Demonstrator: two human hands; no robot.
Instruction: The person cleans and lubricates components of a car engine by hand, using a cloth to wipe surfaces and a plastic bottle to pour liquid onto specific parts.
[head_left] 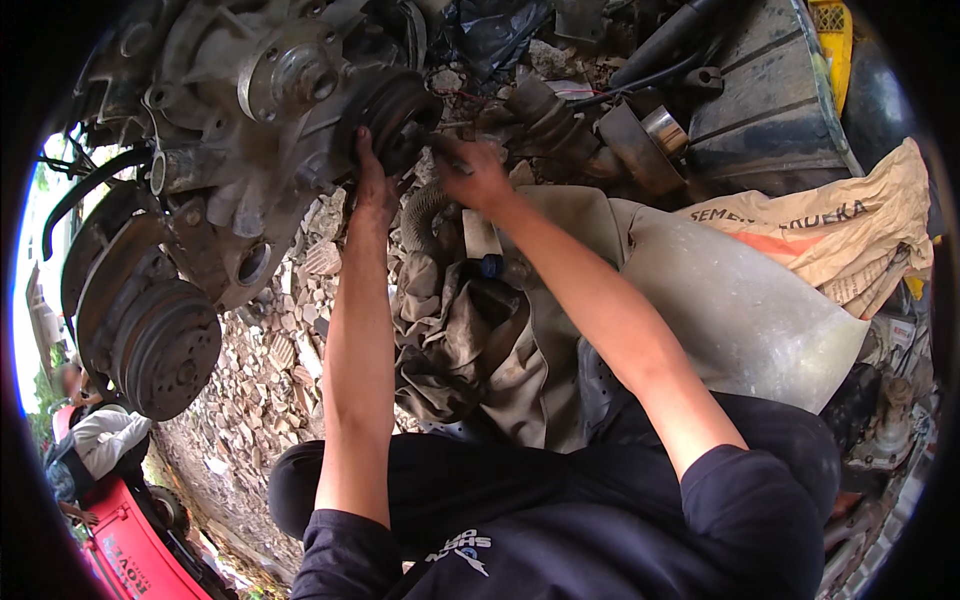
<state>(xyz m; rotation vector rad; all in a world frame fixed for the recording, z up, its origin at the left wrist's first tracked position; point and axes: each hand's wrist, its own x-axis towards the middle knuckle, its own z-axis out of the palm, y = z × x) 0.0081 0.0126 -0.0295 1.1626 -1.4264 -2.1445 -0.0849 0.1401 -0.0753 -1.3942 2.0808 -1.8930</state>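
A greasy metal engine assembly (215,90) fills the upper left, with a large pulley hub (158,345) lower down. My left hand (372,175) grips the lower edge of a smaller dark pulley (395,105), thumb raised along its side. Just right of it, my right hand (472,172) has curled fingers at the pulley's right side, around something too hidden to name. A ribbed hose (425,218) runs below my hands onto crumpled brown cloth (445,355).
Broken rubble (270,380) covers the ground. At right lie a grey sheet (740,320), paper sack (840,250), dark panel (750,90), metal parts (640,150) and yellow crate (835,50). Another person (100,445) is at far left by a red vehicle (140,550).
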